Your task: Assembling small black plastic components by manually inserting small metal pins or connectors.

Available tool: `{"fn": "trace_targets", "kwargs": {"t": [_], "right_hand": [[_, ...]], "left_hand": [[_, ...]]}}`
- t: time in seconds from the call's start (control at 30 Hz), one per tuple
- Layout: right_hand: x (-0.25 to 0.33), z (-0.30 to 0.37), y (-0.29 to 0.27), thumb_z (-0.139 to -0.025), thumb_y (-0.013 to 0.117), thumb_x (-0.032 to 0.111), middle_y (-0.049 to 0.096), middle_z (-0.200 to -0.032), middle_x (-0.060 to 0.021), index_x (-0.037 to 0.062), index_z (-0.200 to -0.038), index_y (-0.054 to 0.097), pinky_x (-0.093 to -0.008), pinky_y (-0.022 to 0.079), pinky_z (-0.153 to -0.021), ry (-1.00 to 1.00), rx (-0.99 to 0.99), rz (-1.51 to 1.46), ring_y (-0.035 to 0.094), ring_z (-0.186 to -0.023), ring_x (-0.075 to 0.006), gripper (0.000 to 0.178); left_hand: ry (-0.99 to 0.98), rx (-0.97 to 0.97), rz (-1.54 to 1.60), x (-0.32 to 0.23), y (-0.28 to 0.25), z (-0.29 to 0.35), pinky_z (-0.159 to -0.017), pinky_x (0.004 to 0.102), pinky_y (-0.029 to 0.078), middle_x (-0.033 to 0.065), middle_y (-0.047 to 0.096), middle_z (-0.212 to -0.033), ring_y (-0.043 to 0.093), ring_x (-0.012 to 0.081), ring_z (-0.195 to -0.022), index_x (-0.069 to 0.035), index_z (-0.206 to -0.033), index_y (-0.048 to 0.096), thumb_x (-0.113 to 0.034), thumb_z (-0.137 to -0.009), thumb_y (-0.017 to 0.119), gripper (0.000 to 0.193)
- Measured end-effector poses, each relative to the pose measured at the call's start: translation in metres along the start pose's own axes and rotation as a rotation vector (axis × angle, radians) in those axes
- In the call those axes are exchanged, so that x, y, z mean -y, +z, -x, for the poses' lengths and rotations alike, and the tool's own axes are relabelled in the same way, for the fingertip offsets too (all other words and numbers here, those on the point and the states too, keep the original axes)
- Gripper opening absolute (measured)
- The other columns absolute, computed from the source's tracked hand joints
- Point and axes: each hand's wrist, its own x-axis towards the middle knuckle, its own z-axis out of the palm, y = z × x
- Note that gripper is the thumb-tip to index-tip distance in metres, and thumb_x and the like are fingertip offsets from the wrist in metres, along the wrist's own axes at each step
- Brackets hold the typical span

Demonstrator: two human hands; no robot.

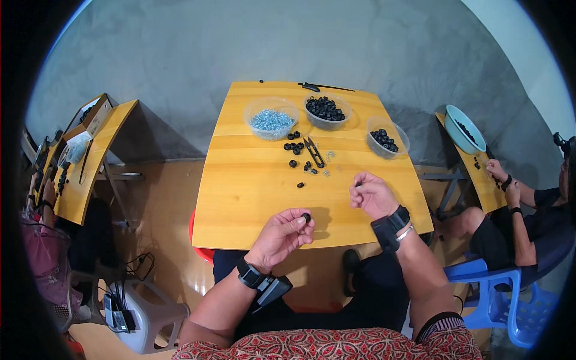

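Observation:
Over the table's near edge my left hand (282, 236) is closed, pinching a round black cap-like part (306, 217) between thumb and fingertips. Farther right, my right hand (373, 196) is closed with a small dark piece (359, 184) at its fingertips; its exact kind is too small to tell. Ahead of both hands lie several loose round black parts (293, 147), a pair of black thread snips (314, 152), small black pieces (308, 166) and little clear bits (330, 155). One dark part (301, 185) sits by itself, nearer to me.
Along the far side stand clear bowls of bluish clear pieces (272, 121), black parts (325, 109) and round black parts (384, 140). A black long-nosed tool (311, 87) lies at the far edge. People work at side tables left and right; a blue chair (510, 294) is at right.

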Motion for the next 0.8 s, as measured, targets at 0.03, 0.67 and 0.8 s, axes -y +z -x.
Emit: {"fn": "trace_targets", "kwargs": {"t": [0.03,0.67,0.8], "right_hand": [[0.001,-0.001,-0.003,-0.073,0.05,-0.002,0.053,-0.075,-0.0061,0.004,-0.088,0.05,-0.0307,0.047,-0.061,-0.009,0.124,-0.353,0.054,-0.067,-0.0163,0.016],[-0.016,-0.09,0.039,-0.075,0.057,0.006,0.057,-0.077,-0.0155,0.0018,-0.085,0.053,-0.0371,0.045,-0.066,-0.634,-0.03,1.426,0.056,-0.072,-0.0323,0.011],[-0.01,-0.09,0.047,-0.075,0.057,0.008,0.057,-0.078,-0.0173,0.0019,-0.082,0.05,-0.0414,0.043,-0.067,-0.465,-0.009,1.433,0.055,-0.078,-0.0348,0.011]], "left_hand": [[-0.006,0.002,0.0,-0.001,0.0,0.0,-0.067,0.0281,0.052,0.0092,0.059,-0.088,0.058,0.0156,-0.076,0.0,-0.101,0.054,-0.005,-0.086,0.049,0.017],[-0.042,-0.013,0.016,-0.002,0.001,-0.001,-0.066,0.0278,0.051,0.0081,0.059,-0.087,0.058,0.0141,-0.074,0.0,-0.1,0.054,-0.006,-0.086,0.051,0.016],[-0.048,-0.012,0.014,-0.002,0.0,0.0,-0.066,0.0286,0.049,0.0089,0.058,-0.088,0.056,0.0147,-0.075,-0.001,-0.1,0.054,-0.008,-0.086,0.051,0.016]]}}
